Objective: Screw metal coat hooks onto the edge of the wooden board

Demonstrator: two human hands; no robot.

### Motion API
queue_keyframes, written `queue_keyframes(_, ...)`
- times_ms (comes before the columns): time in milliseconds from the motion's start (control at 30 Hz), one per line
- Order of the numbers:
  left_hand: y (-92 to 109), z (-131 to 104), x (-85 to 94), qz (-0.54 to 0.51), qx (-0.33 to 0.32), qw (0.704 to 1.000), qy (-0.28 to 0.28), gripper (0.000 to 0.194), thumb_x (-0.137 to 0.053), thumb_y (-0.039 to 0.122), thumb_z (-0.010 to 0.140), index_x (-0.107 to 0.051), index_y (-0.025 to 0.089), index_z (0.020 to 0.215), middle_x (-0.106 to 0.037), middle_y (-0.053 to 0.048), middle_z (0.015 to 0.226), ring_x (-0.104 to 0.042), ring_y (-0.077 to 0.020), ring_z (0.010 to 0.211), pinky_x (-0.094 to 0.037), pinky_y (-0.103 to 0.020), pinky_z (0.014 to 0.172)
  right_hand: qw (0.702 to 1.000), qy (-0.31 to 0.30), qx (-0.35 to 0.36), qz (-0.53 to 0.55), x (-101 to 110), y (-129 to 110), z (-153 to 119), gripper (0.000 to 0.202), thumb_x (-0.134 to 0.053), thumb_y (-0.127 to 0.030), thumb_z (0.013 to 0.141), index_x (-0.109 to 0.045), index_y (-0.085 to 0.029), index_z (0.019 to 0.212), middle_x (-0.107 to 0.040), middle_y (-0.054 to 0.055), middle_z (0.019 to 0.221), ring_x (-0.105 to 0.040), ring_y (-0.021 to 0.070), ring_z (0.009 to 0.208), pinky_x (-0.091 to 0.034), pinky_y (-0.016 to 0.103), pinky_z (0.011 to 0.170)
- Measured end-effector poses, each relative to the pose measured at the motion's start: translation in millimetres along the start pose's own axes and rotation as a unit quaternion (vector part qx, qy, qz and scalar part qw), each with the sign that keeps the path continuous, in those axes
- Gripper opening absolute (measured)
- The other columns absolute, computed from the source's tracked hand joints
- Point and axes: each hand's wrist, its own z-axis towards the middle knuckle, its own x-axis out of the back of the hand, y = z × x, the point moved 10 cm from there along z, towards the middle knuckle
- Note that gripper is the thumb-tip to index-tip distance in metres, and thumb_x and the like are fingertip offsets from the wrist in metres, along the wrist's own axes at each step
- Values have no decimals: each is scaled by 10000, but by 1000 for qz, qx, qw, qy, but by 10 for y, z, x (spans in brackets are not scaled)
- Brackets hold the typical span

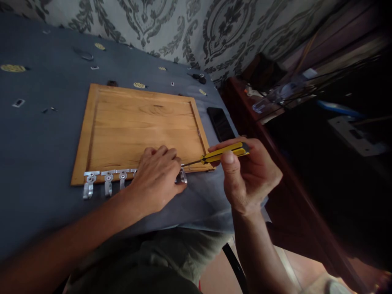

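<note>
A framed wooden panel (143, 122) lies flat on a dark blue cloth. Several silvery metal hooks (108, 179) with cross-head screws sit in a row along its near edge. My left hand (159, 177) rests over that edge, its thumb and forefinger closed about another metal hook (183, 175) toward the right end; the palm side is hidden. In my right hand (249, 175) is a yellow and black screwdriver (225, 152), held with the thumb along its handle. Its shaft points left, and its tip meets the top of the hook by my left fingers.
A black phone (221, 123) lies right of the panel, with keys (199, 77) farther back. Small dark bits (49, 110) are on the cloth at left. Beyond the right edge stands dark wooden furniture (245, 106) holding a clear plastic bottle (281, 92). A patterned curtain (171, 28) hangs behind.
</note>
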Motion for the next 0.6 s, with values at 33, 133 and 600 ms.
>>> queue_keyframes(33,3,-1,3,-1,-1,1000,2,256,-783,400,859,-732,159,930,-692,-90,1059,-604,-330,1113,-441,-490,936,1000,-1,-2,-1,-1,8,-2,94,-651,-319,986,-718,-254,972,-720,8,823,-636,147,636,-496,305,557)
queue_keyframes(133,9,-5,6,-1,-2,1000,5,251,-775,398,864,-729,158,918,-686,-90,1049,-604,-332,1110,-440,-493,933,1000,-2,-8,-5,2,26,-3,81,-660,-320,979,-714,-260,975,-708,4,820,-622,144,622,-481,309,545)
queue_keyframes(600,9,-6,13,1,-3,1000,15,224,-769,384,863,-721,171,916,-699,-84,1043,-610,-317,1114,-438,-469,934,1000,-23,9,1,-33,-6,1,40,-723,-287,936,-711,-249,935,-708,-8,799,-628,143,653,-473,297,590)
